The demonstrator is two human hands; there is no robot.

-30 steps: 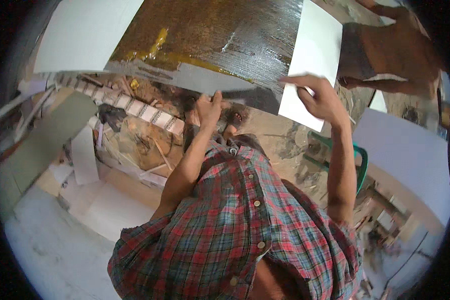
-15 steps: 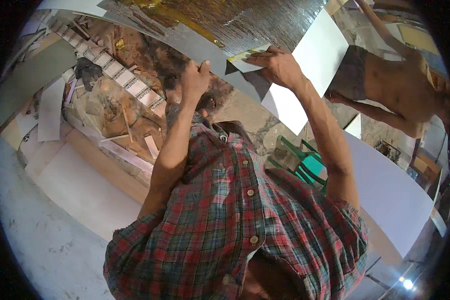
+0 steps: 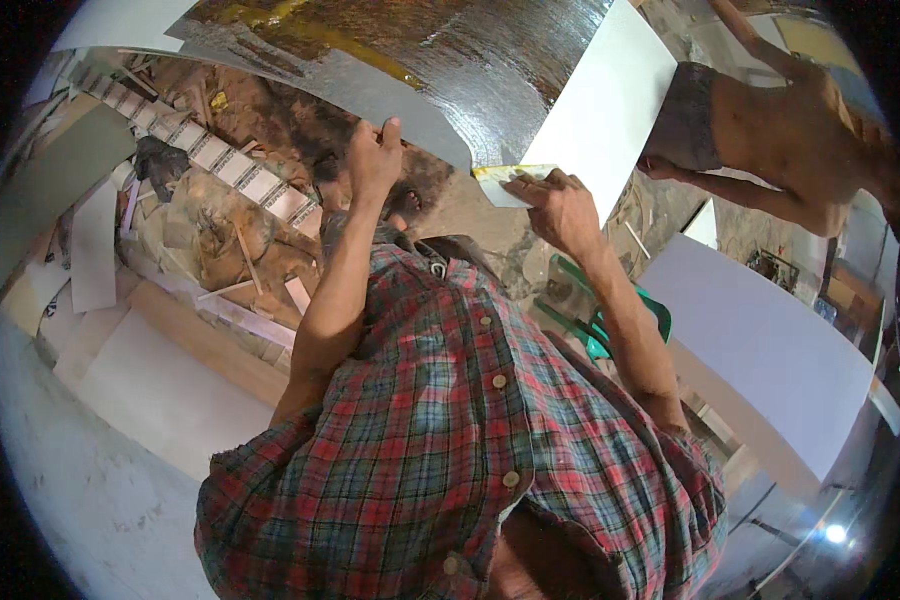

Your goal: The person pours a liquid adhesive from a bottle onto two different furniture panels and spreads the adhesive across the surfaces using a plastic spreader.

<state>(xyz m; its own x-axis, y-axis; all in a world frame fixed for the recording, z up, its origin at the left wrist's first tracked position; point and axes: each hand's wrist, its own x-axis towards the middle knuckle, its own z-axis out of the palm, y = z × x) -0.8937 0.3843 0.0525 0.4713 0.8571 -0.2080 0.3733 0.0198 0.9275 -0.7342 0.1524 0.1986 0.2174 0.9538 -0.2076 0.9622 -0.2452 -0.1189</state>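
Note:
A dark, wet, glossy coating with yellow streaks covers much of a sheet (image 3: 400, 95) along the top of the view; its near margin is bare grey. At that near edge is my left hand (image 3: 374, 160), closed with the thumb up over the rim. My right hand (image 3: 567, 212) grips a thin, flat white spreader (image 3: 510, 188), yellow along its far edge. The spreader is at the sheet's near right corner, beside a plain white panel (image 3: 610, 95). My right fingers lie on top of the spreader; its underside is hidden.
A bare-backed person (image 3: 780, 140) stands at the right. Near my right forearm is a green plastic chair (image 3: 595, 345), with a large pale board (image 3: 760, 350) beyond it. Scraps and offcuts (image 3: 235, 265) litter the floor at left, next to a long printed strip (image 3: 210, 150).
My right hand has drawn the spreader toward me, from over the sheet to its near edge. My left hand stays at the edge. The whole view has shifted a little.

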